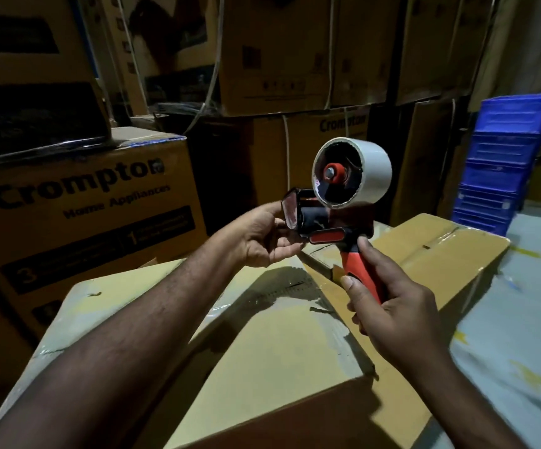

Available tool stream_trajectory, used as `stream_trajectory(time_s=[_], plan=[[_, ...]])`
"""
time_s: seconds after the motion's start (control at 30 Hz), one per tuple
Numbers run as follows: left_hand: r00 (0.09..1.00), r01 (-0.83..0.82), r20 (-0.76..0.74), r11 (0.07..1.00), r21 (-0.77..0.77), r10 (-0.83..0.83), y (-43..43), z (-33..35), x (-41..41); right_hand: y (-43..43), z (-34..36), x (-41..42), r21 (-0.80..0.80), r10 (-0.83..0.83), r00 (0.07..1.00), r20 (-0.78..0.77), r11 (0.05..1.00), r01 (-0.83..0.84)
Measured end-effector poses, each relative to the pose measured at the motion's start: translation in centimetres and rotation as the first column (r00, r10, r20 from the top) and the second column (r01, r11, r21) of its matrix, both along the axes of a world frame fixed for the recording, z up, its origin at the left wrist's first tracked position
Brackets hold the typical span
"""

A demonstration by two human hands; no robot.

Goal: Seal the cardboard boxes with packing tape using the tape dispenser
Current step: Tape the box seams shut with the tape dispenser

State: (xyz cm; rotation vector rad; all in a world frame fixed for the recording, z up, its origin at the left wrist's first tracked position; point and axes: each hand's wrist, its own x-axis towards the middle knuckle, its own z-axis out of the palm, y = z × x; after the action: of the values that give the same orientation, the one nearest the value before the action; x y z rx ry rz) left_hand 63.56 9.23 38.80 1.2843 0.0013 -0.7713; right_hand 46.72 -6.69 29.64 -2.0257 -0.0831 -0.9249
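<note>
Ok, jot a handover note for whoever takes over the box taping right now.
Right hand grips the tape dispenser by its red handle, raised above the boxes.
Left hand holds the dispenser's front end by the roller.
Tape roll is mounted.
Near box has glossy tape across its top.
Far box has its flaps closed; whether its seam is fully taped is unclear.
Likely left: free the tape end, then seal the far box's seam.
</note>
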Motion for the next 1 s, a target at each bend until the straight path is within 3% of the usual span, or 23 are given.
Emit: stream_trajectory(time_s=[0.2,0.33,0.43,0.67,0.8,0.9,1.0], plan=[[0.987,0.121,0.09,0.983,0.135,-0.133,0.3,0.4,2.2,0.1,0.4,0.6,-0.017,-0.026,0.999,-0.029,1.0,0.026],[0.939,0.19,0.208,0.916,0.352,-0.275,1.1,1.7,4.2,0.5,0.5,1.2,-0.062,-0.046,0.998,-0.044,0.997,0.044],[0.897,0.079,0.341,0.862,0.5,-0.28,0.8,2.3,5.6,0.9,0.8,1.8,-0.108,-0.074,0.996,-0.052,0.992,0.068],[0.81,-0.15,0.522,0.765,0.626,-0.268,-0.9,0.3,9.1,2.2,1.4,4.0,-0.14,-0.146,0.971,-0.189,0.983,0.121],[0.71,-0.287,0.639,0.706,0.647,-0.297,-2.2,-2.6,10.9,3.2,1.0,4.5,-0.169,-0.184,0.943,-0.277,0.976,0.14],[0.595,-0.464,0.732,0.602,0.65,-0.332,-2.9,-4.2,11.4,3.3,1.2,4.5,-0.197,-0.223,0.913,-0.343,0.967,0.162],[0.56,-0.547,0.766,0.554,0.628,-0.316,-3.0,-5.4,12.2,3.7,1.5,4.4,-0.229,-0.248,0.893,-0.376,0.958,0.17]])
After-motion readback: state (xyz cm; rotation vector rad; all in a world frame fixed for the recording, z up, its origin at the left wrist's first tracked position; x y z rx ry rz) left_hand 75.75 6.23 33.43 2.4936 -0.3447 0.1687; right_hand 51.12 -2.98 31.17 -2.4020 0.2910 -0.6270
